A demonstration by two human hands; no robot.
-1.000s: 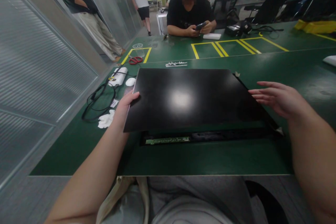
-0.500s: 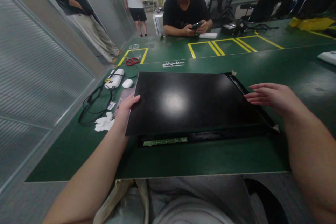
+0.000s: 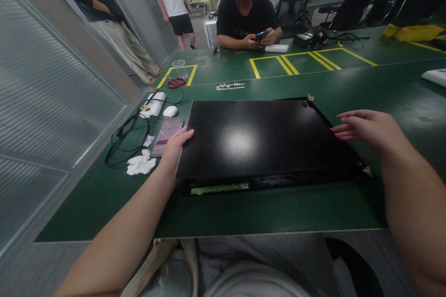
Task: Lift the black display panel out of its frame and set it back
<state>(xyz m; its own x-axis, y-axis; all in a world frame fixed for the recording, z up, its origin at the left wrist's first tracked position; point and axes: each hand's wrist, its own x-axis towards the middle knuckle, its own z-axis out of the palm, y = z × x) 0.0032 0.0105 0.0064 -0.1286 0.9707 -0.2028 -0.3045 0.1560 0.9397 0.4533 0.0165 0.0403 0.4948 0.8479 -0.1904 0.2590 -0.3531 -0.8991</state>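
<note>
A thin, glossy black screen panel (image 3: 265, 144) lies tilted over a black frame (image 3: 296, 177), its left side raised. My left hand (image 3: 177, 146) grips the panel's left edge, thumb on top and the other fingers hidden beneath. Along the frame's near side shows a strip of green circuit board (image 3: 219, 189). Pale tabs (image 3: 367, 171) stick out at the frame's right corners. My right hand (image 3: 365, 127) is beside the right edge, fingers stretched out and holding nothing; whether the fingertips touch the edge I cannot tell.
On the green table's left are a phone (image 3: 167, 135), crumpled tissue (image 3: 141, 162), a white oval case (image 3: 170, 111), a white power strip (image 3: 153, 104), black cable (image 3: 120, 141) and red-handled scissors (image 3: 176, 83). Across the table sits a person (image 3: 247, 18) with a phone.
The panel has slid right with my left hand and covers more of the frame's right side. My right hand has shifted slightly right. The phone on the table shows more.
</note>
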